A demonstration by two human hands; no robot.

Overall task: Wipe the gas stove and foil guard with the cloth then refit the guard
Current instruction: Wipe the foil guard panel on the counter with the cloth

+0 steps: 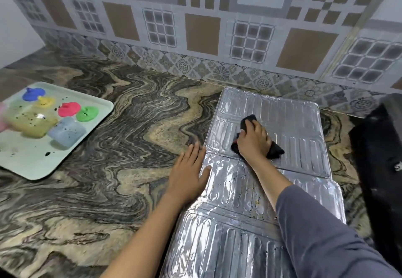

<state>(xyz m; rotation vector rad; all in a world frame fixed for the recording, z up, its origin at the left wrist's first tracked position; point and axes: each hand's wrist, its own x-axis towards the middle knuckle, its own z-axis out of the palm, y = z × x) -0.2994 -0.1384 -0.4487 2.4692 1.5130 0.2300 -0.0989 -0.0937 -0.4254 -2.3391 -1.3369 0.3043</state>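
**Foil guard half wiped, stove waiting at the side**

The ribbed silver foil guard [261, 169] lies unfolded flat on the swirled grey-and-tan stone counter [121, 147], its panels running from the tiled wall toward the person. The right hand [253, 139] presses a crumpled black cloth [275, 150] onto the far panel, fingers curled over the cloth and closed on it. The left hand [191, 175] lies flat and spread, palm down, straddling the guard's left edge and the counter, apparently steadying the sheet; it holds nothing.

The far panel under the cloth looks fairly clean, while the middle panel carries dark and yellowish specks, so I judge the guard wiping to be under way with at least that panel left to do. The near panel is partly hidden by the grey sleeve [326, 234]. The black gas stove [378, 147] shows only as a dark edge at the right, well clear of the guard; whether it has been wiped I cannot tell. The guard is not yet refitted.

On the left sits a pale green rectangular tray [91, 123] spattered with dark specks. It holds blue, yellow, pink and green lids or caps [69, 109] and pale tumblers lying on their sides [65, 132]; their contents are too blurred to make out.
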